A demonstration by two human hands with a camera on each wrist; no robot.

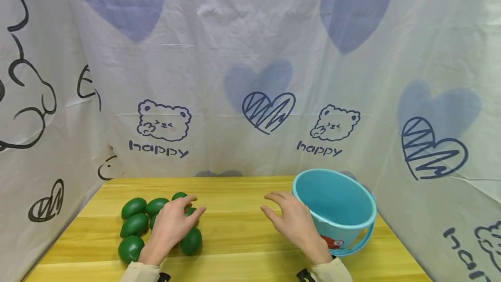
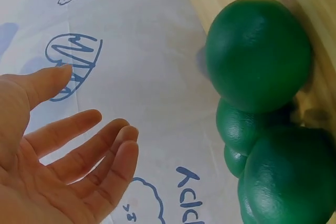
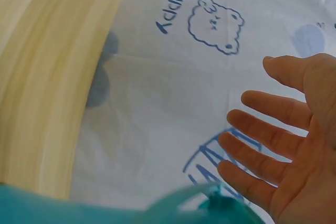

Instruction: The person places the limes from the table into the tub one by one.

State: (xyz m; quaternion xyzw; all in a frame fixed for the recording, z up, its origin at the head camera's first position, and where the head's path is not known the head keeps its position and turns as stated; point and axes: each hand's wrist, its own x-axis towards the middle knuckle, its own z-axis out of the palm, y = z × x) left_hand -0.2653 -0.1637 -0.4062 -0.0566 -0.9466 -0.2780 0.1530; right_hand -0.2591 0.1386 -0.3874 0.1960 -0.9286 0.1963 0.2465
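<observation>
Several smooth, dark-green oval fruits (image 1: 134,225) lie grouped on the left of the table in the head view. Over the right part of this group hovers my left hand (image 1: 171,225), its fingers relaxed and holding nothing; it hides some of the fruits. In the left wrist view the fruits (image 2: 258,55) appear large, beside the hand. A light-blue bucket (image 1: 352,227) stands upright on the right, its handle hanging down at the near side. Just left of it is my right hand (image 1: 292,219), palm inward, with spread fingers and nothing in them, overlapping the bucket's edge.
The wooden table (image 1: 235,229) has a yellow grain and ends at the back against a white curtain (image 1: 219,142) printed with hearts and bears. More curtain hangs along the left and right sides. A dark band (image 1: 305,275) circles the right wrist.
</observation>
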